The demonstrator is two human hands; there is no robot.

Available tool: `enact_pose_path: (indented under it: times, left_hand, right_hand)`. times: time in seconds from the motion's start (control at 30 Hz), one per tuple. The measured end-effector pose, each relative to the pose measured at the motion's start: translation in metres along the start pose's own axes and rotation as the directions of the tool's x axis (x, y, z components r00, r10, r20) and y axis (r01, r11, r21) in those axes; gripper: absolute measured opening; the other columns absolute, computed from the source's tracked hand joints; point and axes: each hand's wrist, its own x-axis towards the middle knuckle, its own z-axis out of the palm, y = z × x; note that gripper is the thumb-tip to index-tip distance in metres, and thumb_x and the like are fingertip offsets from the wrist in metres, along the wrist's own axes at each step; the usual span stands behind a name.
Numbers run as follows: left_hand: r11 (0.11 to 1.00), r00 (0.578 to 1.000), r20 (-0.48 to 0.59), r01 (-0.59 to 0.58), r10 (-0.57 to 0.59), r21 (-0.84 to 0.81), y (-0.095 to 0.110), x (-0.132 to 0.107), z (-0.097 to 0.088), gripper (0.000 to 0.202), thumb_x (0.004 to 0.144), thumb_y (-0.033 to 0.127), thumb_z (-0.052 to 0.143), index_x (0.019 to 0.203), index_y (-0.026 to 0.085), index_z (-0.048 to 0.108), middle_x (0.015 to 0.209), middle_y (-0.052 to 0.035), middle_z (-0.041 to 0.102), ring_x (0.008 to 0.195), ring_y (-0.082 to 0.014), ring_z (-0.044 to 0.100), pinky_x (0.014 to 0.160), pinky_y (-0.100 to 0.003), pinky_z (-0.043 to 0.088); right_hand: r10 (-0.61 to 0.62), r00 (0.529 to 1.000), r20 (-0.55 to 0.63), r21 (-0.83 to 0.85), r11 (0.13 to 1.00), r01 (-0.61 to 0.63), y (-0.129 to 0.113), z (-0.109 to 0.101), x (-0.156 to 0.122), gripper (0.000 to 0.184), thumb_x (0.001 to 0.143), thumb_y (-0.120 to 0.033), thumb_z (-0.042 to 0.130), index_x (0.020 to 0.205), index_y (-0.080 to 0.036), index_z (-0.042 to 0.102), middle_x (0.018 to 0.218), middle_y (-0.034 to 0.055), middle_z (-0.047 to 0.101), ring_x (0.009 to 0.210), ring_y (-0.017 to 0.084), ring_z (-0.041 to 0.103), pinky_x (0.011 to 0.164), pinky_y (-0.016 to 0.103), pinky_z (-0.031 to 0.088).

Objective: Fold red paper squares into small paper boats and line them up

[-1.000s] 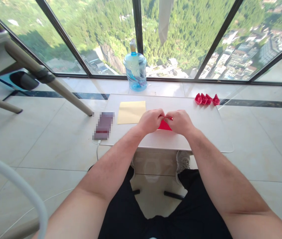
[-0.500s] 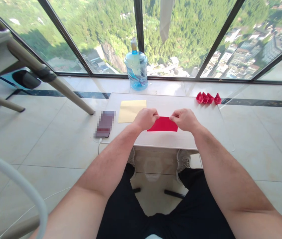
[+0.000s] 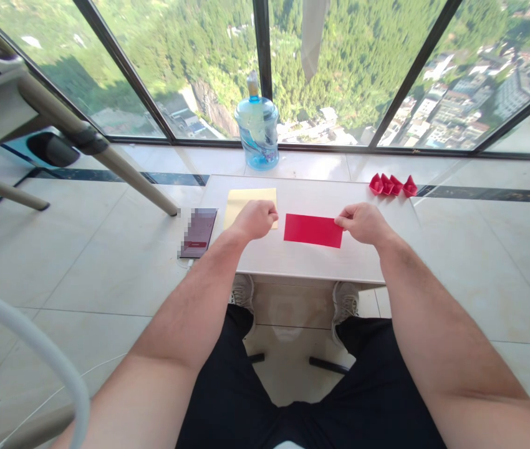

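A red paper, folded into a flat rectangle, lies on the small white table in front of me. My right hand is closed and pinches the paper's right edge. My left hand is curled into a loose fist a short gap to the left of the red paper. It rests over the near right corner of a yellow sheet, and nothing shows in its fingers.
Three small red folded paper pieces stand in a row at the table's far right corner. A phone lies at the left edge with a cable hanging down. A blue water jug stands by the window. My knees are under the table.
The red paper went from a small folded triangle between both hands to a flat rectangle. My hands drew apart, and the left hand let go and moved left onto the yellow sheet.
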Motion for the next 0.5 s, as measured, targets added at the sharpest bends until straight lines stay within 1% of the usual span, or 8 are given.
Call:
enact_pose_path:
  times: [0.07,0.1,0.13,0.2,0.27,0.37,0.43,0.5]
  left_hand:
    - [1.0,0.997,-0.075,0.015,-0.013,0.027,0.0,-0.001,0.0,0.018,0.083,0.022,0.056,0.077,0.015,0.071,0.076,-0.0076,0.071,0.075,-0.0212,0.064,0.074,-0.033,0.049]
    - [1.0,0.995,-0.097,-0.018,0.02,0.022,0.003,-0.002,0.003,0.018,0.084,0.023,0.056,0.079,0.016,0.071,0.078,-0.0073,0.071,0.077,-0.0208,0.064,0.076,-0.033,0.05]
    - [0.995,0.991,-0.088,-0.101,0.1,-0.002,0.007,-0.004,0.008,0.018,0.085,0.023,0.055,0.083,0.017,0.072,0.082,-0.0067,0.071,0.08,-0.02,0.065,0.078,-0.032,0.05]
    - [0.959,0.959,-0.018,-0.283,0.283,-0.02,0.021,-0.007,0.022,0.019,0.087,0.023,0.056,0.091,0.018,0.073,0.095,-0.0072,0.071,0.088,-0.0196,0.065,0.084,-0.032,0.05]
    - [0.915,0.913,0.08,-0.402,0.399,0.031,0.036,-0.011,0.04,0.021,0.087,0.023,0.056,0.097,0.018,0.074,0.103,-0.0089,0.069,0.098,-0.022,0.063,0.09,-0.034,0.05]
    - [0.898,0.897,0.16,-0.429,0.411,0.099,0.049,-0.015,0.06,0.028,0.089,0.023,0.055,0.111,0.016,0.071,0.105,-0.0107,0.067,0.104,-0.0247,0.06,0.098,-0.037,0.048]
    - [0.901,0.903,0.171,-0.416,0.393,0.121,0.052,-0.015,0.065,0.032,0.09,0.023,0.054,0.117,0.015,0.069,0.107,-0.0112,0.065,0.107,-0.0256,0.058,0.1,-0.038,0.048]
    - [0.904,0.906,0.18,-0.407,0.382,0.129,0.052,-0.014,0.066,0.032,0.09,0.023,0.053,0.118,0.016,0.068,0.109,-0.0112,0.064,0.108,-0.0256,0.057,0.101,-0.038,0.047]
  right_hand:
    - [0.014,0.999,0.036,0.011,1.0,-0.015,0.005,-0.001,0.0,0.018,0.079,-0.031,0.064,0.072,-0.018,0.072,0.058,0.0004,0.066,0.057,0.014,0.057,0.058,0.027,0.042]
    - [0.01,0.998,0.064,0.016,1.0,-0.011,0.007,0.0,0.001,0.017,0.08,-0.031,0.064,0.072,-0.018,0.072,0.06,0.0005,0.067,0.058,0.014,0.057,0.058,0.027,0.042]
    - [0.001,0.996,0.089,0.012,1.0,-0.002,0.008,0.002,0.002,0.016,0.08,-0.03,0.064,0.073,-0.018,0.072,0.062,0.0006,0.068,0.059,0.014,0.058,0.059,0.026,0.043]
    - [-0.021,0.995,0.1,-0.02,1.0,0.023,0.009,0.009,0.003,0.014,0.08,-0.028,0.063,0.074,-0.019,0.071,0.066,0.0012,0.069,0.062,0.015,0.059,0.061,0.026,0.043]
    - [-0.031,0.997,0.07,-0.061,0.998,0.035,0.009,0.017,0.005,0.012,0.08,-0.027,0.063,0.075,-0.019,0.071,0.07,0.0016,0.07,0.065,0.015,0.06,0.063,0.027,0.043]
    - [-0.014,0.999,0.028,-0.073,0.997,0.016,0.009,0.028,0.007,0.011,0.077,-0.03,0.066,0.076,-0.02,0.07,0.072,0.0011,0.071,0.066,0.015,0.06,0.062,0.026,0.042]
    - [0.014,1.0,0.002,-0.067,0.998,-0.014,0.01,0.035,0.007,0.012,0.073,-0.032,0.069,0.079,-0.021,0.07,0.074,0.0009,0.071,0.066,0.016,0.06,0.061,0.027,0.042]
    - [0.031,0.999,-0.039,-0.071,0.997,-0.033,0.01,0.04,0.006,0.013,0.071,-0.031,0.071,0.08,-0.021,0.07,0.076,0.0011,0.071,0.069,0.017,0.061,0.063,0.027,0.043]
